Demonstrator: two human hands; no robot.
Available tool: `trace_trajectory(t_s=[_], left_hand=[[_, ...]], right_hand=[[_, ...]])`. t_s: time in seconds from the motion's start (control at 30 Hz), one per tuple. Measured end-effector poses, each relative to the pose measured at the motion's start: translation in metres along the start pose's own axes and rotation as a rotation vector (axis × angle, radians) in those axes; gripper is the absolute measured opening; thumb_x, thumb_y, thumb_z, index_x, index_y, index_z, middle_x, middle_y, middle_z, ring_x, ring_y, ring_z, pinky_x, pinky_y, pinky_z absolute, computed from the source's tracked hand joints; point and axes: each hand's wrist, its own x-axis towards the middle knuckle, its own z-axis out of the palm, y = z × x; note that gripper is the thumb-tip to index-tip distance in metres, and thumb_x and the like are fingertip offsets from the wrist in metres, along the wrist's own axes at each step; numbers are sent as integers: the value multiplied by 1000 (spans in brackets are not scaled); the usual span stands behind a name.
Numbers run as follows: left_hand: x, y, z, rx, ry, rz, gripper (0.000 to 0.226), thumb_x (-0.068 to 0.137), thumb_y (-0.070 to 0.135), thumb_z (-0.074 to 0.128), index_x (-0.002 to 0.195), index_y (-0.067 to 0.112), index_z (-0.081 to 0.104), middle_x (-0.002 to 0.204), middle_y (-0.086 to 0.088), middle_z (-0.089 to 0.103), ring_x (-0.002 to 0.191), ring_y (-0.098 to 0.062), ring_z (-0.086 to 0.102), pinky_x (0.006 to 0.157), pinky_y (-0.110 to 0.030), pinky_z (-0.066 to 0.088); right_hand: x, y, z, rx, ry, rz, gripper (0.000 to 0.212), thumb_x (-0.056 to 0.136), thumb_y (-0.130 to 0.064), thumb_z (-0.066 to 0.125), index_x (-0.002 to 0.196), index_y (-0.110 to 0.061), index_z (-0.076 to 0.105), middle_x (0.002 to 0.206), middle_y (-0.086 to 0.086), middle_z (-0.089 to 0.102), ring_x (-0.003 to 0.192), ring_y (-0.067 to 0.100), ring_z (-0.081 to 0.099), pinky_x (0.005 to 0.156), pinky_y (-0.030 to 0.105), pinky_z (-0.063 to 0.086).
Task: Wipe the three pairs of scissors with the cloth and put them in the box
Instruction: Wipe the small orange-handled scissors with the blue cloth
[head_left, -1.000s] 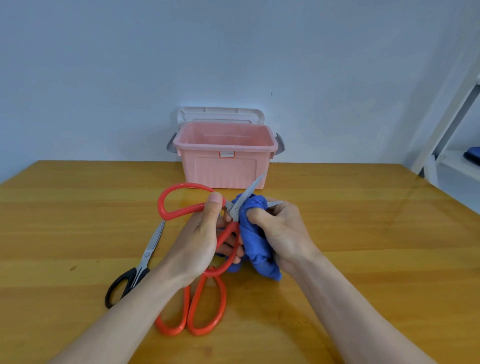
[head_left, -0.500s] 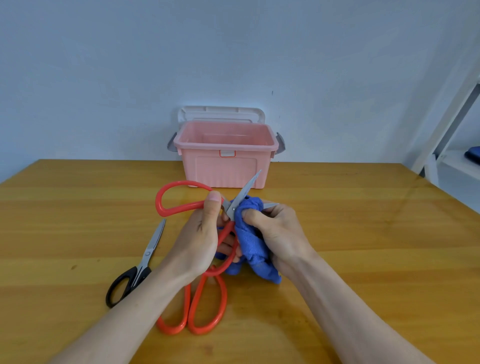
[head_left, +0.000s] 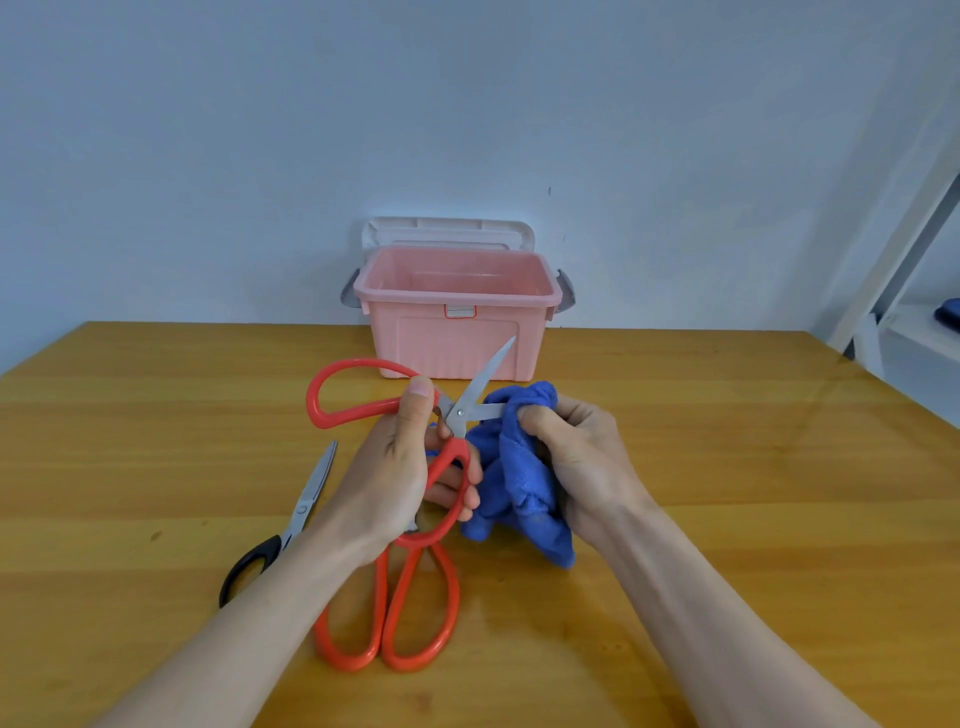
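- The second pair of red-handled scissors (head_left: 395, 613) lies flat on the wooden table (head_left: 727, 467), just under the left hand (head_left: 395, 467). Only its two red loops show; the left wrist hides its blades.
- The black-handled scissors with grey metal blades (head_left: 291, 525) lie on the table to the left. The left forearm covers part of the black handle.
- One blade of the held pair goes into the blue fluffy cloth (head_left: 519, 483), so its tip is hidden.
- The inside bottom of the pink plastic box (head_left: 452, 338) cannot be seen from here. Its pale lid (head_left: 447, 234) stands behind it against the wall.
- A white shelf frame (head_left: 893, 270) is cut off at the right edge. A dark blue thing on it is too small to make out.
- The left hand grips the big red-handled scissors with shiny metal blades (head_left: 457, 415). The thumb presses on the top handle, and the fingers curl through the lower red loop.
- These scissors are held up above the table with the blades spread wide apart. One blade points up toward the box.
- The right hand (head_left: 576, 457) has its fingers curled around the bunched cloth. It pinches the cloth onto the other blade.
- The loose end of the cloth hangs down below the right hand.
- The box sits at the far edge of the table, well apart from all three pairs.
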Motion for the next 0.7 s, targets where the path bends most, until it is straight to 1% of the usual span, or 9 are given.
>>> trace_trajectory(t_s=[0.07, 0.17, 0.3, 0.4, 0.47, 0.5, 0.57, 0.6, 0.7], left_hand=[[0, -1, 2, 7, 3, 11, 77, 95, 57, 14, 69, -2, 56, 56, -14, 60, 49, -27, 58, 49, -30, 50], [0, -4, 5, 1, -15, 56, 76, 91, 62, 15, 74, 7, 64, 57, -20, 59, 50, -29, 58, 51, -31, 51], [-1, -3, 6, -13, -12, 75, 68, 90, 60, 14, 78, 18, 65, 60, -28, 58, 52, -33, 58, 51, -34, 53], [-2, -1, 7, -16, -3, 83, 66, 90, 60, 14, 72, 23, 65, 64, -32, 56, 53, -33, 58, 52, -35, 54], [-1, -2, 4, -29, -14, 78, 68, 90, 60, 15, 73, 19, 67, 62, -29, 57, 53, -33, 59, 52, -34, 53], [0, -3, 3, -32, -21, 76, 72, 92, 60, 15, 77, 11, 66, 61, -25, 59, 52, -32, 59, 52, -34, 52], [2, -6, 2, -19, -10, 62, 74, 95, 58, 16, 79, -2, 58, 62, -18, 61, 52, -31, 59, 52, -33, 51], [3, -7, 1, -19, 4, 51, 71, 96, 57, 17, 77, -1, 53, 62, -16, 61, 51, -31, 59, 50, -33, 50], [7, -4, -11, -84, 74, 15, 77, 94, 60, 16, 63, 1, 54, 56, -18, 59, 45, -29, 56, 46, -31, 49]], right_hand=[[-2, 1, 4, 47, -60, 24, 14, 91, -1, 58, 92, 1, 71, 76, 24, 68, 59, 33, 65, 57, 37, 55], [-5, 3, 9, 74, -62, 45, 17, 91, -3, 60, 76, -2, 68, 65, 21, 65, 46, 30, 59, 51, 38, 54], [-7, 5, 12, 77, -41, 43, 10, 90, -5, 64, 83, -2, 70, 61, 23, 61, 44, 30, 57, 49, 37, 52], [-6, 6, 13, 92, -47, 49, 8, 89, -5, 64, 85, 0, 68, 60, 23, 60, 44, 31, 57, 49, 39, 52], [-5, 5, 11, 98, -41, 31, 7, 89, -2, 63, 85, 1, 68, 61, 24, 61, 44, 31, 57, 49, 39, 53], [-6, 4, 10, 103, -42, 16, 7, 89, 0, 62, 88, 2, 68, 62, 24, 61, 43, 31, 57, 48, 38, 53], [-5, 3, 8, 94, -35, -8, 12, 89, 3, 57, 94, 4, 68, 65, 24, 63, 48, 32, 60, 50, 37, 53], [-3, 2, 6, 60, 1, -21, 14, 89, 3, 56, 94, 3, 69, 69, 23, 66, 54, 32, 63, 53, 36, 54], [8, -5, -15, 2, 173, -56, 23, 88, -1, 51, 78, -4, 72, 79, 16, 72, 72, 30, 65, 66, 41, 52]])
